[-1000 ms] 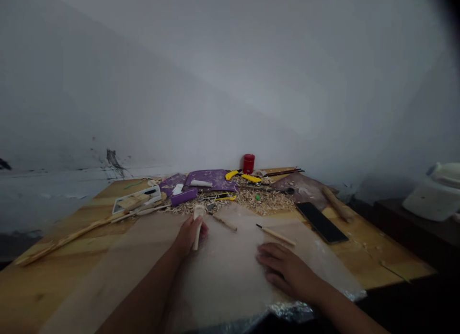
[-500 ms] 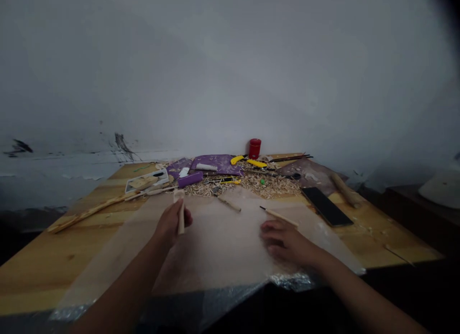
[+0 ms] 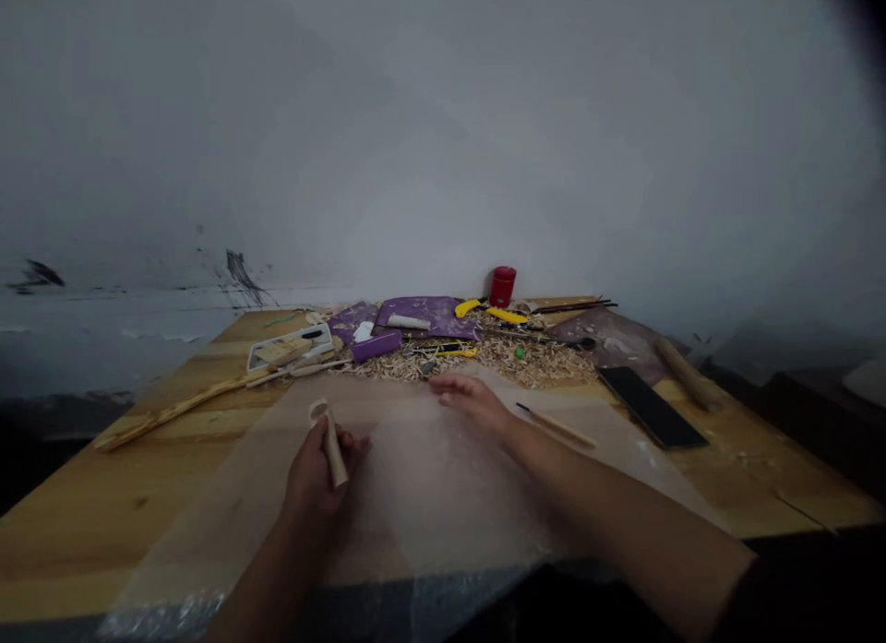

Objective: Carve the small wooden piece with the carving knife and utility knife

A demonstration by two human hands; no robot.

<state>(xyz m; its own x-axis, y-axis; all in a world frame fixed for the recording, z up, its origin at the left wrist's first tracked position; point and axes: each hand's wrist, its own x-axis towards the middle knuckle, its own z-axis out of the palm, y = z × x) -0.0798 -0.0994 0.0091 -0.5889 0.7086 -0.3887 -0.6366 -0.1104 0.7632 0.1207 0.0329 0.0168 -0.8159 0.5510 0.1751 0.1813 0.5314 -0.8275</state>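
Note:
My left hand (image 3: 315, 468) is closed around a small wooden spoon blank (image 3: 335, 454), a pale stick with a broader, hollowed head at its upper end. Over the plastic sheet (image 3: 408, 495), my right hand (image 3: 471, 398) reaches out with its fingers stretched, beside the wood shavings. A carving tool (image 3: 427, 368) shows only its blade end past those fingertips; its handle is hidden under the hand. To the right of my right wrist lies another thin carving tool (image 3: 557, 425) with a wooden handle and dark tip.
Wood shavings (image 3: 540, 362) cover the back of the wooden table (image 3: 159, 477). Among them are yellow cutters (image 3: 508, 316), a purple roll (image 3: 376, 346) and a red can (image 3: 502, 286). A white tray (image 3: 289, 347) stands left; a dark flat block (image 3: 652, 408) and a wooden rod (image 3: 687, 375) lie right.
My right hand has moved left and forward, from beside the thin carving tool to over the other one. My left hand has come nearer with the spoon blank, turning its hollow up.

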